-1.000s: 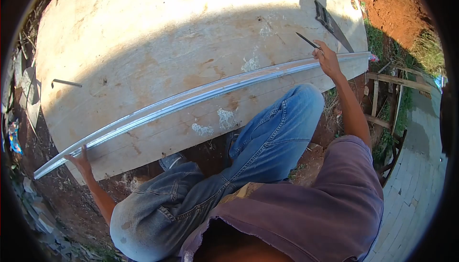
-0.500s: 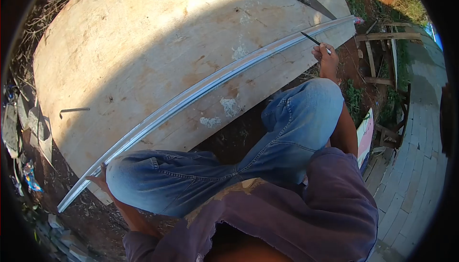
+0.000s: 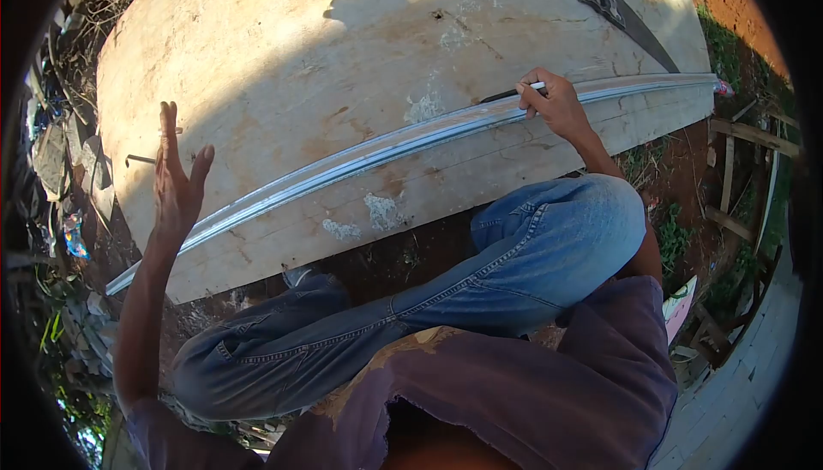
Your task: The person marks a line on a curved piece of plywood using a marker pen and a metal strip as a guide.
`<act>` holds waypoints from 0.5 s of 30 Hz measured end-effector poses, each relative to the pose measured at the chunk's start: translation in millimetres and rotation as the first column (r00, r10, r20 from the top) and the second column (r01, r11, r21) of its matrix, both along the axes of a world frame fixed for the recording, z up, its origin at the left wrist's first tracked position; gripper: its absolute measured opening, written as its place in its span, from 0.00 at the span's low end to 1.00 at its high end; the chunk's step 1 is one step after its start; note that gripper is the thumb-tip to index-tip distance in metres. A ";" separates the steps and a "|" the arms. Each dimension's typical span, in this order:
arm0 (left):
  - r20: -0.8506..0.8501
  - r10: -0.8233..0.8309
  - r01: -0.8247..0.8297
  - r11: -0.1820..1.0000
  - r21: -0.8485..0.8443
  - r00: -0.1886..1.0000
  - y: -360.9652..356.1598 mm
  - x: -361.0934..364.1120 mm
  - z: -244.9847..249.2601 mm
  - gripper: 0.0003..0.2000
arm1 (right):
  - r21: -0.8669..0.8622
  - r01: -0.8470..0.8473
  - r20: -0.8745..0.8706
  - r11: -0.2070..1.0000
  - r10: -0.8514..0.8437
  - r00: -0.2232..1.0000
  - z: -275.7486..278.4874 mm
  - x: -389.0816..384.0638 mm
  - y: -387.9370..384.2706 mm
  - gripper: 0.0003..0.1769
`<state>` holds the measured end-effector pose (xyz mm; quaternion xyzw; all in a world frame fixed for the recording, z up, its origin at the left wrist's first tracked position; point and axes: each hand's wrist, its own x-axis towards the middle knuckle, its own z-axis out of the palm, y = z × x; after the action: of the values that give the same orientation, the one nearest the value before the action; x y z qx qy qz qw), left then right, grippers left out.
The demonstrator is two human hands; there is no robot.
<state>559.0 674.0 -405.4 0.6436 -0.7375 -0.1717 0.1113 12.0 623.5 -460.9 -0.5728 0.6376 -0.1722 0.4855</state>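
Observation:
A long, pale metal strip (image 3: 343,170) with ridges along it lies across a wooden board (image 3: 283,84). My right hand (image 3: 553,105) is closed around a slim black pen (image 3: 499,96) with a white end, its dark tip at the strip's far edge. Raised over the board's left side, my left hand (image 3: 178,183) holds nothing, with the thumb apart from the other fingers. Behind those fingers, a thin bent metal rod (image 3: 140,159) is partly hidden.
A handsaw (image 3: 630,20) rests at the board's upper right, its blade tip near the strip. Wooden pieces (image 3: 741,135) stand on the ground to the right. Stones and litter (image 3: 73,234) lie at the left. My jeans-clad legs (image 3: 549,247) are folded at the near edge.
My left hand has left the strip's near-left end and risen over the board, opening. My right hand has brought the pen leftward along the strip. The view has shifted, too.

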 end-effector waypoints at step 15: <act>-0.047 0.178 -0.179 0.984 -0.009 0.983 3.2 -336.7 -171.3 0.33 | -0.025 -0.241 0.148 0.970 0.242 0.959 -52.9 -21.1 -25.2 0.11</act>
<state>222.3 677.1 -576.7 0.7022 -0.6751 -0.1710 0.1476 -9.1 598.3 -513.8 -0.6334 0.5242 -0.1564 0.5473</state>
